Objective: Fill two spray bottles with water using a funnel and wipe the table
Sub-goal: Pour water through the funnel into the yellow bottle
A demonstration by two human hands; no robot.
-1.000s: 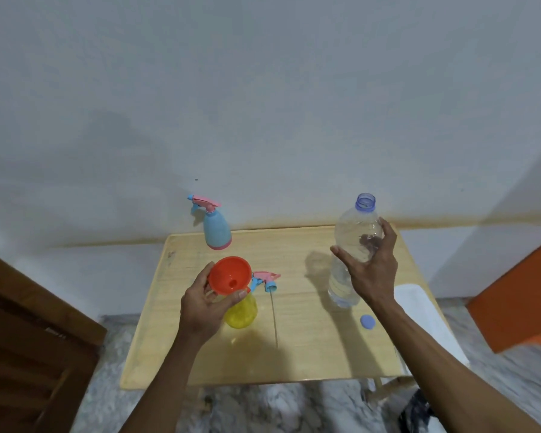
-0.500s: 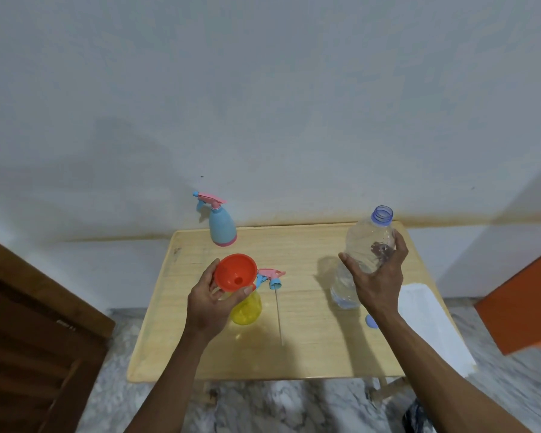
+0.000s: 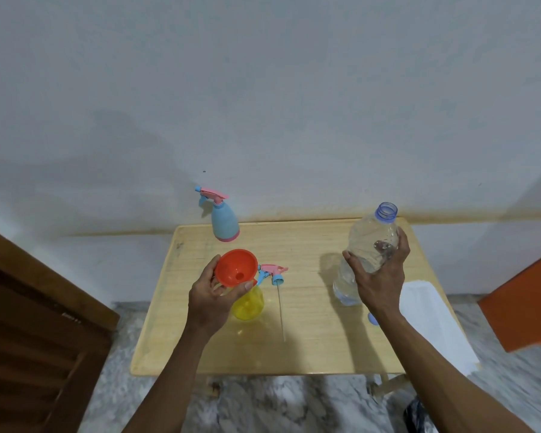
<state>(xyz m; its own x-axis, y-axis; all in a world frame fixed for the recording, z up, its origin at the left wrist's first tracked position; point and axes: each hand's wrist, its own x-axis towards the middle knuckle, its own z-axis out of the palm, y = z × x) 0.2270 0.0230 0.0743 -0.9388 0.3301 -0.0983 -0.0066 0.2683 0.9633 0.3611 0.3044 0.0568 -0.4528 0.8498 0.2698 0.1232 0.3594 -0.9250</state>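
Worktop (image 3: 310, 348): pale wood, set against a white wall

Funnel (image 3: 236, 267): orange, seated on the yellow bottle (image 3: 249, 306), left of centre. Left hand (image 3: 213, 296) pinches its rim; thumb at 4 o'clock of the cone, fingers round the 9 o'clock side. Grip narrow, holding the funnel. Whether the spout sits fully in the neck cannot be told

Yellow bottle: upright, head removed; it looks empty, though this cannot be confirmed

Spray head (image 3: 274, 271): pink and blue, lying at 2 o'clock of the yellow bottle, its dip tube (image 3: 280, 310) trailing toward 6 o'clock

Blue bottle (image 3: 225, 221): upright at the far edge, 12 o'clock of the funnel, head on, not yet opened

Water bottle (image 3: 367, 254): clear, uncapped, leaning with its mouth toward 1 o'clock, well apart from the funnel at its 3 o'clock. Right hand (image 3: 380, 276) wraps its middle; grip wide, holding the bottle

Cap (image 3: 373, 318): blue, just beside the right wrist, partly hidden

Cloth (image 3: 431, 317): white, hanging over the right edge

Hazards, judged:
- soft bottle squeezed mid-body; water may surge out before the mouth reaches the funnel
- fast pour may overtop the cone and wet the worktop
- light yellow bottle may tip if the left hand presses sideways
- swinging forearm may catch the spray head or dip tube
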